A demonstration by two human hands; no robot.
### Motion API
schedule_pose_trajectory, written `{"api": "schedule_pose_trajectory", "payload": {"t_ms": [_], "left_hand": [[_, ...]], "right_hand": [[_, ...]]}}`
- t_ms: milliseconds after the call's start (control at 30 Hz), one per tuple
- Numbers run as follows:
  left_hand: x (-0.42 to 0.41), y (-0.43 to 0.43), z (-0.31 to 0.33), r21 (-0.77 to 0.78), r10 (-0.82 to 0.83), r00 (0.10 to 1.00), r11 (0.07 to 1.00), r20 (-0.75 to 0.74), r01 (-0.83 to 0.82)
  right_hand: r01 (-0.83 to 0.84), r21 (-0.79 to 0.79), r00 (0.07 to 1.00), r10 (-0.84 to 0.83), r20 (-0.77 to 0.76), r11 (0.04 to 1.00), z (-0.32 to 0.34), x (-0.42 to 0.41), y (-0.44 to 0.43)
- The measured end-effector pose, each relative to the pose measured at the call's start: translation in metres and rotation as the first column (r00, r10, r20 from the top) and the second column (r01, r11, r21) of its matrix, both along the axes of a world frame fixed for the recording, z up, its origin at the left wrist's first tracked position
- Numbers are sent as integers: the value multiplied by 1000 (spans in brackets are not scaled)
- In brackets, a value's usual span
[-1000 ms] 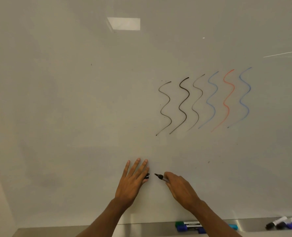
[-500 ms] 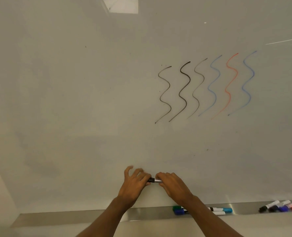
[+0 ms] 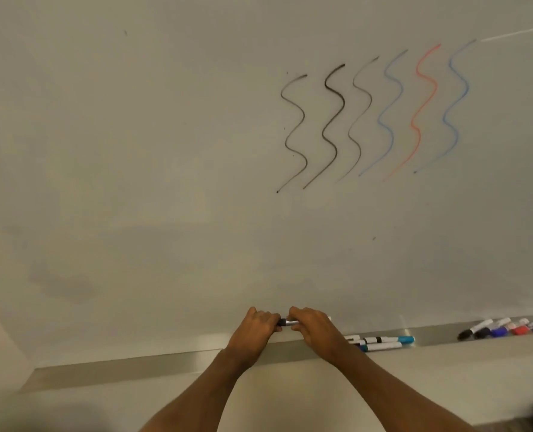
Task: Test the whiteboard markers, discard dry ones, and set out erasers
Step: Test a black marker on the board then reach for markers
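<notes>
A black whiteboard marker lies level between both hands, just above the metal tray. My left hand grips its black cap end. My right hand grips the white barrel; most of the marker is hidden in my fingers. Several wavy test lines in black, blue and red cross the whiteboard at the upper right. No eraser shows.
Teal-capped markers lie in the tray right of my right wrist. A second group of black, blue and red markers lies at the tray's far right. The tray's left stretch holds nothing I can see.
The cap and the bare tip were apart a second ago. My hands came together, the cap went onto the marker, and both hands dropped toward the tray.
</notes>
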State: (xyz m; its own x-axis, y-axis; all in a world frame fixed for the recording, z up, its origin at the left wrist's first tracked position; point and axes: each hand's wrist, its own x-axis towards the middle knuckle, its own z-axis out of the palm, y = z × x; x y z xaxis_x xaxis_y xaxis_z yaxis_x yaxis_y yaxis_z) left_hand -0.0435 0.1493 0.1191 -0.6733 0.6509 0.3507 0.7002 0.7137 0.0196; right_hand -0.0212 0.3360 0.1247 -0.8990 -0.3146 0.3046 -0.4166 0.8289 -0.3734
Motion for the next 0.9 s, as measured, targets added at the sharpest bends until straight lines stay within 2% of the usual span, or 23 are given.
{"api": "schedule_pose_trajectory", "payload": {"t_ms": [133, 300, 467, 567, 667, 733, 900], "left_hand": [[2, 8, -16, -116, -10, 1000, 993, 29, 14], [4, 28, -32, -80, -78, 995, 994, -67, 72], [11, 80, -51, -103, -125, 990, 988, -60, 119], [17, 118, -63, -103, -127, 992, 986, 10, 127], [25, 163, -68, -149, -121, 980, 978, 159, 145], [29, 198, -69, -157, -128, 971, 975, 200, 161], [24, 283, -69, -106, -120, 969, 984, 217, 146]], "right_hand": [[33, -50, 999, -32, 6, 998, -13, 11, 5], [43, -114, 997, -35, 72, 992, -28, 24, 28], [137, -154, 984, -117, 133, 978, -50, 42, 72], [223, -92, 973, -216, 81, 970, -63, 55, 105], [319, 79, 947, -320, -7, 944, -73, 63, 145], [386, 158, 922, -386, -32, 909, -77, 67, 173], [504, 162, 864, -496, -87, 849, -81, 64, 246]]}}
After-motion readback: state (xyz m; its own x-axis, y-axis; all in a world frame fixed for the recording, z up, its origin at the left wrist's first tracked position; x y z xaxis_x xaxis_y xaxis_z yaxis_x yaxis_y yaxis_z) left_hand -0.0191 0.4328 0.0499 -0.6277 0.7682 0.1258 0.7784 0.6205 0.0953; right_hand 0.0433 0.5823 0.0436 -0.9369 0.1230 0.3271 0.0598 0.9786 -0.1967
